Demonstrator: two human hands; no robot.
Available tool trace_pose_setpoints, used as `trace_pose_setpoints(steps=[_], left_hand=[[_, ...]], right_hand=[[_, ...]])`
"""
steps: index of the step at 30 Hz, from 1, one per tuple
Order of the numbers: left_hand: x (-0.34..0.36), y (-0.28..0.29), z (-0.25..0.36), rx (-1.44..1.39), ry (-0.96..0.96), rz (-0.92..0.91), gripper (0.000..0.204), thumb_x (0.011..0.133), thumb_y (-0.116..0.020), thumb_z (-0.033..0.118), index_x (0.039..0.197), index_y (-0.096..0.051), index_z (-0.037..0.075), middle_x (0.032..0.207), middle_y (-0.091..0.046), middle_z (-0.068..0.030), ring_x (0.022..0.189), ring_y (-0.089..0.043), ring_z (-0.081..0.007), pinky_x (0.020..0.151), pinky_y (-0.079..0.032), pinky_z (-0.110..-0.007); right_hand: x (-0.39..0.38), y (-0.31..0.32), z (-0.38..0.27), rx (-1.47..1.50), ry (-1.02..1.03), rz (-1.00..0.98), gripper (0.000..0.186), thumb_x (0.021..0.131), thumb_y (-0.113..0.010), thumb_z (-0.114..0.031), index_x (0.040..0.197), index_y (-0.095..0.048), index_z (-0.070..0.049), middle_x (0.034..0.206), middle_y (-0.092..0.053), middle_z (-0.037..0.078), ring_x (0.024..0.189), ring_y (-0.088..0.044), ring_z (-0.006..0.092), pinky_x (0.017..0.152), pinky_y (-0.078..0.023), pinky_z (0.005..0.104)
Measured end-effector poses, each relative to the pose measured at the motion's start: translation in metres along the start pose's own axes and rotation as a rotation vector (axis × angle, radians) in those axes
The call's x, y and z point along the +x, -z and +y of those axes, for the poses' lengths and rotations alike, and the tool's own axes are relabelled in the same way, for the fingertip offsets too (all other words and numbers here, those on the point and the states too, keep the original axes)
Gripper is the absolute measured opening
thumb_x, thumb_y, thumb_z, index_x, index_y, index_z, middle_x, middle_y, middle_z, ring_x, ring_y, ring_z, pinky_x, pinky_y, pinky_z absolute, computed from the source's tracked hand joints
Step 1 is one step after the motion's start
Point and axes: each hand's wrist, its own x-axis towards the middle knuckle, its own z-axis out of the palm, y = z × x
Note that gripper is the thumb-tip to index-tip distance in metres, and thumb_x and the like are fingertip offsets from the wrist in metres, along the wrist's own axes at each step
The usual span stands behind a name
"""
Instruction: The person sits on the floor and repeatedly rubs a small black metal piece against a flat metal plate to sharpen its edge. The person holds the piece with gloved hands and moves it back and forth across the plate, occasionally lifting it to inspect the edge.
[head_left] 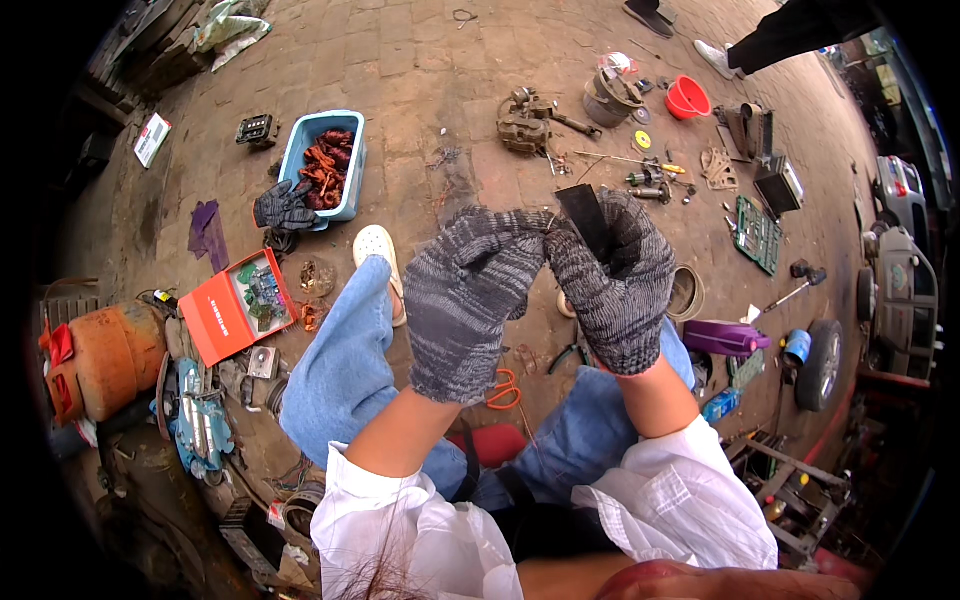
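Both of my hands wear dark grey knitted gloves and meet in front of me above my knees. My right hand (617, 285) is closed round a flat black rectangular piece (584, 218), which sticks up between thumb and fingers. Close beside it, my left hand (468, 305) pinches at the piece's left side, its fingertips near my right thumb. Whatever lies in that pinch is too small to make out. On the ground below are orange-handled scissors (506, 391) and dark-handled pliers (570, 356).
A blue tub (347, 200) of copper-coloured wire, with a glove on its edge, stands ahead left. Nearer lies an orange box (215, 315) of circuit boards beside an orange gas cylinder (110, 360). Rightward are a red bowl (687, 98), a green tool case (757, 236) and a tyre (819, 365).
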Motion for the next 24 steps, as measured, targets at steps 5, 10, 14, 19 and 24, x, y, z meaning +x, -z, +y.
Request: trace_pose_setpoints(steps=[5, 10, 14, 19, 24], left_hand=[[-0.001, 0.004, -0.002, -0.261, 0.195, -0.057, 0.014, 0.076, -0.057, 0.009, 0.087, -0.061, 0.001, 0.077, -0.057, -0.0017, 0.059, -0.05, -0.0047, 0.046, -0.037, -0.016], [-0.002, -0.002, 0.003, -0.205, 0.18, -0.049, 0.016, 0.077, -0.057, 0.01, 0.09, -0.06, 0.002, 0.075, -0.058, -0.0007, 0.056, -0.048, -0.0034, 0.045, -0.036, -0.016], [-0.002, 0.001, 0.003, -0.189, 0.14, -0.031, 0.016, 0.077, -0.057, 0.01, 0.09, -0.06, 0.001, 0.072, -0.057, 0.0002, 0.053, -0.045, -0.0024, 0.043, -0.034, -0.016], [-0.001, 0.0, 0.007, -0.133, 0.143, -0.025, 0.015, 0.076, -0.058, 0.009, 0.09, -0.06, 0.001, 0.07, -0.056, 0.0008, 0.052, -0.044, -0.0021, 0.042, -0.033, -0.016], [-0.002, 0.0, 0.001, -0.098, 0.033, -0.011, 0.015, 0.076, -0.058, 0.008, 0.089, -0.06, 0.001, 0.069, -0.056, 0.0008, 0.053, -0.046, -0.0022, 0.044, -0.034, -0.016]], right_hand=[[0.004, 0.0, 0.011, -0.09, -0.001, -0.019, 0.025, 0.066, -0.066, -0.015, 0.083, -0.054, -0.002, 0.068, -0.056, 0.007, 0.062, -0.055, 0.0168, 0.056, -0.044, 0.0264], [0.005, 0.001, 0.021, -0.134, 0.141, -0.025, 0.028, 0.068, -0.065, -0.017, 0.088, -0.052, -0.003, 0.073, -0.056, 0.007, 0.063, -0.054, 0.0173, 0.056, -0.043, 0.0263], [-0.005, 0.001, 0.006, 0.126, -0.013, -0.03, 0.028, 0.077, -0.056, -0.012, 0.102, -0.049, 0.0, 0.079, -0.055, 0.003, 0.064, -0.05, 0.0071, 0.056, -0.041, 0.0195], [-0.004, -0.004, -0.001, 0.07, -0.057, -0.023, 0.017, 0.082, -0.052, -0.016, 0.093, -0.053, -0.002, 0.066, -0.051, -0.001, 0.055, -0.044, 0.0044, 0.048, -0.035, 0.0173], [-0.002, -0.004, 0.003, -0.083, 0.113, -0.042, 0.015, 0.081, -0.054, -0.015, 0.086, -0.054, -0.001, 0.068, -0.053, 0.001, 0.06, -0.048, 0.0077, 0.056, -0.039, 0.0195]])
